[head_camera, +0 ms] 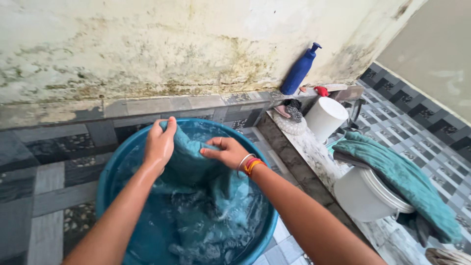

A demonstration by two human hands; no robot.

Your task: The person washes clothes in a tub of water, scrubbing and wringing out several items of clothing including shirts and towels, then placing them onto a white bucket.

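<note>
A wet teal cloth (196, 167) is held up out of the water in a blue basin (105, 181), bunched between both hands. The left hand (159, 145) is closed around the cloth's upper fold at about 10 o'clock of the bunch. The right hand (225, 151) is pressed against the cloth at 2 o'clock, fingers bent and pinching it. A white bucket (363, 196) draped with a teal towel (402, 176) is seen at 3 o'clock of the basin, and a blue pump bottle (300, 69) at 1 o'clock against the wall.
</note>
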